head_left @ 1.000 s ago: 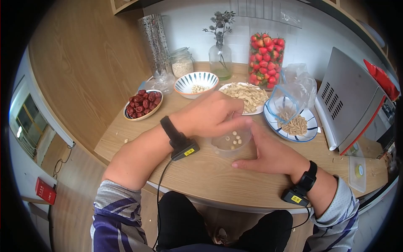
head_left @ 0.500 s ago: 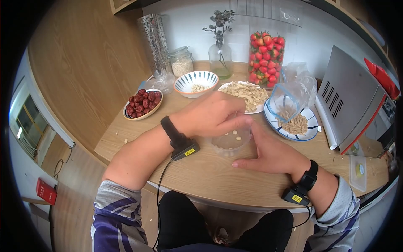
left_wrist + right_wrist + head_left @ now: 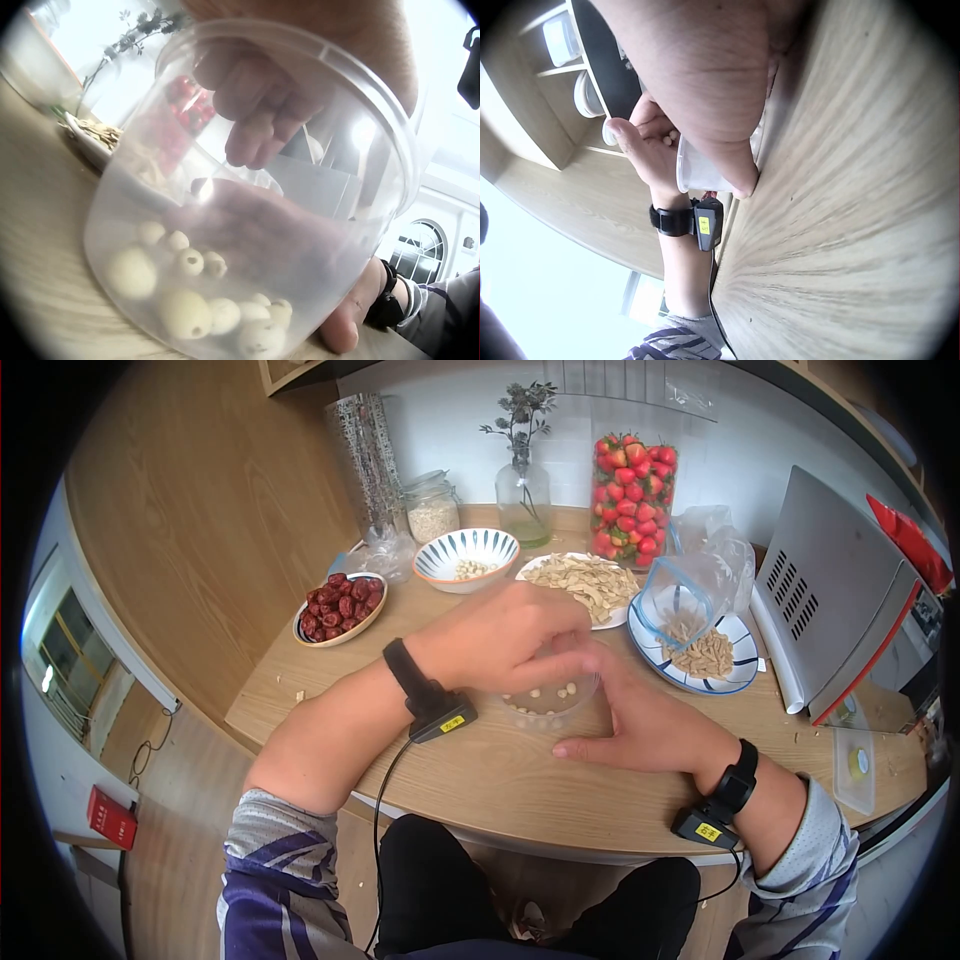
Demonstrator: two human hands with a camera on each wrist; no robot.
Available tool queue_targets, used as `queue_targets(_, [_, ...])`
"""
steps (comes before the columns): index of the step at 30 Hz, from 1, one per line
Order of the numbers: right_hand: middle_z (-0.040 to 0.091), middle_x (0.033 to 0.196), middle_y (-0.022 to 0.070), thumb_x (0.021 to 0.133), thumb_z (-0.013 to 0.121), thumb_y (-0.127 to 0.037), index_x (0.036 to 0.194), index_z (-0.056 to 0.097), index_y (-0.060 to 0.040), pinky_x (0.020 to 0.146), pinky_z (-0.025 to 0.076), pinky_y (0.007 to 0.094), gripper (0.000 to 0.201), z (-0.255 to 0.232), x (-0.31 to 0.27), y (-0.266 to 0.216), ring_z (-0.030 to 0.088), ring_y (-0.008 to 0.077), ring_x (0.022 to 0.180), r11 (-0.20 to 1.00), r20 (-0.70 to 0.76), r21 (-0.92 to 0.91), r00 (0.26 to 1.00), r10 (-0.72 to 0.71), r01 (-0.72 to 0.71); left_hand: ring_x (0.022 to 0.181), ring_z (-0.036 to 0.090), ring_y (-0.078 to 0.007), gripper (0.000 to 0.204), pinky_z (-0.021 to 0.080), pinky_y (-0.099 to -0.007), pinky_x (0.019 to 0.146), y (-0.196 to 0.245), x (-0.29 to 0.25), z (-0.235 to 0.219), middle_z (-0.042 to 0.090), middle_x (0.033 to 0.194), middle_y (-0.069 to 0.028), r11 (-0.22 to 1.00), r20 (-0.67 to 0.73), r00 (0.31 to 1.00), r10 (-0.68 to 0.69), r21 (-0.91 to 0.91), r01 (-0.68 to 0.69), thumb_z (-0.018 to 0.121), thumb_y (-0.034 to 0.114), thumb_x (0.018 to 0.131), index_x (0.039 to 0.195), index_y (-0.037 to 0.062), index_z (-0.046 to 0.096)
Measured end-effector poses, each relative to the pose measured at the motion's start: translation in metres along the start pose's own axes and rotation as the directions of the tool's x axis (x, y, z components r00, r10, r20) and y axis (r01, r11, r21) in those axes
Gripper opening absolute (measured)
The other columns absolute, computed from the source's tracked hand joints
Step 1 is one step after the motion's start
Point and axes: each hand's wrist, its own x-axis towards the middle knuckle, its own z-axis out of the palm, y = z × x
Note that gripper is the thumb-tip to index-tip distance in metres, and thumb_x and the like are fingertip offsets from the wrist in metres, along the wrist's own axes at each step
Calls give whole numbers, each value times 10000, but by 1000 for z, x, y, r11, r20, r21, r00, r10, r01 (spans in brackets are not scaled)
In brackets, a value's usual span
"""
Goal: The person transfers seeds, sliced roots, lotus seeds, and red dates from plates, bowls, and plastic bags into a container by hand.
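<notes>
A clear plastic tub (image 3: pixel 112 199) stands on the table with several round, cream lotus seeds (image 3: pixel 185 313) at its bottom. My right hand (image 3: pixel 650 720) cups the tub from the right, thumb at the near side and fingers behind it. Over the tub's mouth is my left hand (image 3: pixel 515 635), its fingers curled and pointing down inside the rim in the left wrist view. More pale lotus seeds (image 3: pixel 670 138) show in the left palm in the right wrist view. From the head camera, the left hand covers the tub's far part.
Behind the hands stand a striped bowl (image 3: pixel 433 564) with lotus seeds, a plate of pale dried slices (image 3: pixel 590 585) and a strawberry container (image 3: pixel 630 500). Red dates (image 3: pixel 340 608) fill a bowl at left. At right are a blue-rimmed plate (image 3: pixel 735 675) and a grey appliance (image 3: pixel 800 560).
The lotus seeds in the tub lie in different spots and more show near its bottom. Both hands have stayed almost where they were.
</notes>
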Motion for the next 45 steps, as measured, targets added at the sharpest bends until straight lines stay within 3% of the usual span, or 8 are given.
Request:
queue_targets(11, [458,1742,310,944,984,-369,1766,247,62,1352,423,479,1185,-1,0,-4,492,397,1643,999,-3,-21,1000,-23,23,841,748,-380,446,584,-460,765,-5,-1,5,784,1059,-163,998,-12,999,35,-53,-35,749,435,1090,1257,22,773])
queue_targets(20, [520,1640,320,950,973,-418,1695,304,108,1279,485,464,1130,-3,-1,-8,587,403,1530,997,23,-33,997,76,-75,854,746,-349,686,561,-447,724,-2,4,3,798,1087,-146,983,-42,983,181,3,-181,697,664,1067,1339,37,760])
queue_targets(26, [521,1639,311,952,968,-412,1689,307,98,1289,467,463,1114,-3,0,-8,573,396,1541,999,-4,-40,999,34,-35,983,774,-386,721,600,-458,846,0,4,0,792,1157,-174,993,4,994,110,-43,-110,662,672,1091,1380,16,737])
queue_targets(29, [501,1676,316,954,967,-399,1709,285,93,1326,434,461,1131,0,0,-3,541,394,1583,996,-43,-83,998,-37,33,1055,772,-390,641,610,-455,928,-6,8,9,787,1194,-186,965,-108,970,217,-123,-230,644,588,1135,1406,13,724])
queue_targets(35, [510,1695,298,942,982,-362,1744,270,72,1356,406,450,1158,-1,-1,-10,522,383,1607,997,-7,54,998,63,-62,1109,775,-360,419,611,-443,970,-8,3,6,796,1238,-194,997,-160,986,39,-65,-50,553,339,1224,1360,-6,747])
queue_targets(38, [532,1681,287,936,990,-348,1738,303,68,1352,411,445,1135,-3,-1,-17,528,374,1601,994,-15,59,996,89,-88,1114,778,-381,376,613,-456,980,-25,0,-7,793,1247,-221,978,-264,942,-207,-63,197,539,271,1223,1337,-14,757])
queue_targets(41, [542,1673,285,937,992,-339,1729,331,70,1349,415,444,1110,-3,0,-16,532,366,1597,996,-20,39,996,86,-85,1179,764,-411,367,602,-471,1029,-77,-14,-13,781,1293,-247,905,-438,834,-336,97,415,565,258,1211,1348,-31,744])
queue_targets(45, [543,1672,287,931,997,-333,1728,334,69,1350,416,443,1112,-4,-2,-17,530,366,1598,995,-16,43,995,96,-95,1313,702,-470,499,544,-506,1156,-157,-60,-13,738,1415,-309,750,-334,796,-506,286,597,545,350,1215,1412,-75,717])
